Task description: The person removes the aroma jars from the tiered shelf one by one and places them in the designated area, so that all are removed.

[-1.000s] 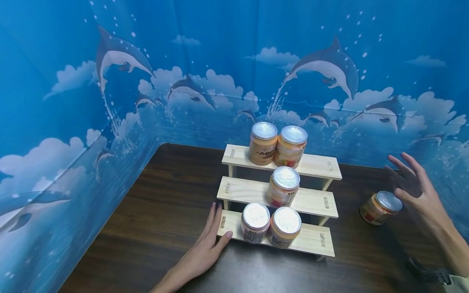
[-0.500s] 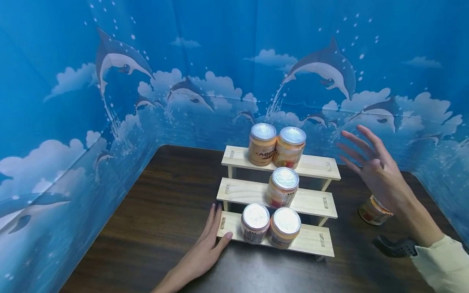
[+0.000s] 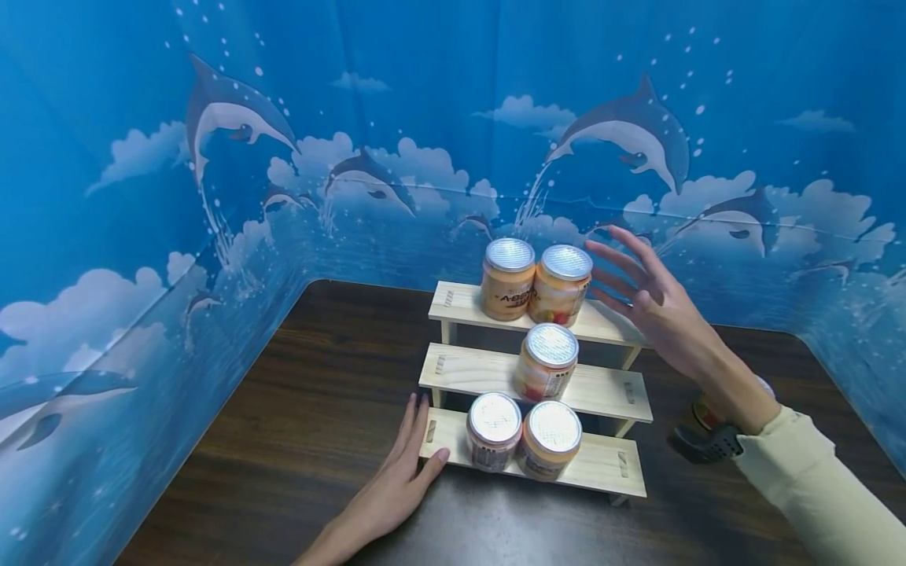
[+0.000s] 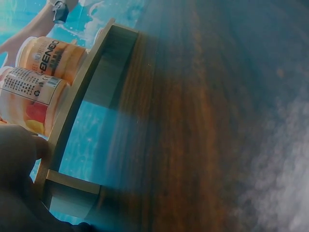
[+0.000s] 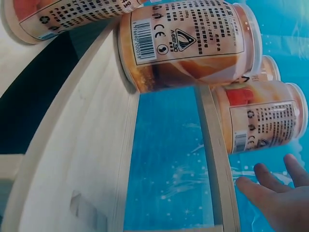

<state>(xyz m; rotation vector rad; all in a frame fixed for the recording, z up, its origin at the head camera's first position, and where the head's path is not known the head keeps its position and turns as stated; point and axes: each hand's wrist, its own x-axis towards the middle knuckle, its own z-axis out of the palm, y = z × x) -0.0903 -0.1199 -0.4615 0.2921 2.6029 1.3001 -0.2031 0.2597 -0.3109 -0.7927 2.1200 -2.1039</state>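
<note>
Nearest the camera, the left hand lies flat on the dark table, fingers straight and gripping nothing, its fingertips touching the left end of the bottom step of the wooden rack, where two jars stand side by side. One step up stands a single jar. Farther back, the right hand hovers with fingers spread wide and empty just beside the right-hand jar of the pair on the top step, not touching it.
</note>
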